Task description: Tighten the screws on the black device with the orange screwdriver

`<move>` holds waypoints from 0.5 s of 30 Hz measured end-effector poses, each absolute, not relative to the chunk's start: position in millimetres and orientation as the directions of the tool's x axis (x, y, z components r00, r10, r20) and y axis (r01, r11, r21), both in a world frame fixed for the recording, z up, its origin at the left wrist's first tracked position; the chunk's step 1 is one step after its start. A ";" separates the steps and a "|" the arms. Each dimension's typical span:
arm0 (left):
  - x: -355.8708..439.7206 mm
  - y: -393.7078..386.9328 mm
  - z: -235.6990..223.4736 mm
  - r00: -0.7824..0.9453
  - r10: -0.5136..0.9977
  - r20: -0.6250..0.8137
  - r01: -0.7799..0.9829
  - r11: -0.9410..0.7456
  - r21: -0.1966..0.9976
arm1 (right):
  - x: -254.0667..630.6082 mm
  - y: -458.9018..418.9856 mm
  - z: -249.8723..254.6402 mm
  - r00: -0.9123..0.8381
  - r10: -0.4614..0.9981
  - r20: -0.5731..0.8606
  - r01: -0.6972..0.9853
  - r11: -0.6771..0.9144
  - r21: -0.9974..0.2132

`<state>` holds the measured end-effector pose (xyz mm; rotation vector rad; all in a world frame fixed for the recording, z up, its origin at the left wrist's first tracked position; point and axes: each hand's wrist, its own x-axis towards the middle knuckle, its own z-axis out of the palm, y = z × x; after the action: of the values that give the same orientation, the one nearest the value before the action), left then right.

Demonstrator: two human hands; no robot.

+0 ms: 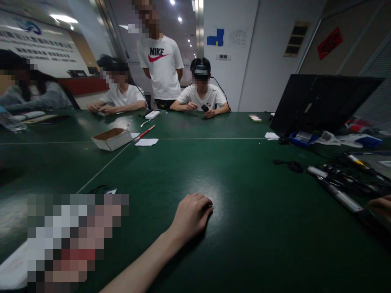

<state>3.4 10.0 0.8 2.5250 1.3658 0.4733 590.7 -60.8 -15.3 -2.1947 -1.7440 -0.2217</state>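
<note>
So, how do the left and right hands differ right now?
The left hand shows whole with its forearm, near the middle of the view; the right hand shows only in part, at the right edge.
The left hand is curled on a bare stretch of the green table; the right hand is by the silver-and-black rod, its grip unclear.
Both are bare.

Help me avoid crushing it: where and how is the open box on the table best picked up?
The middle of the near long wall of the open box looks like the best grip: come down from above on the side nearest the camera, fingers inside, thumb outside. It sits upright with its rim exposed, which suits a light pinch. The red stick lies off its right end.
</note>
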 end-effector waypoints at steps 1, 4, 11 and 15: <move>3.4 9.9 0.7 0.511 0.842 0.172 0.768 -0.537 0.349 | 594.3 -61.1 -17.8 0.229 0.947 0.224 0.961 -0.185 -0.204; 3.6 9.8 0.1 0.510 0.842 0.175 0.770 -0.538 0.343 | 593.1 -62.2 -19.3 0.235 0.967 0.100 0.941 -0.201 -0.272; 3.7 10.9 0.1 0.511 0.845 0.159 0.770 -0.531 0.354 | 565.3 -60.3 -6.1 0.283 0.958 0.041 0.945 -0.271 -0.184; 3.5 10.9 -0.1 0.512 0.843 0.164 0.765 -0.534 0.359 | 556.0 -58.6 0.1 0.254 0.967 0.023 0.961 -0.249 -0.124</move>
<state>3.5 10.9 -0.1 2.5136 1.3643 0.4697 556.0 -58.6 0.1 -2.3961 -1.8514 0.0871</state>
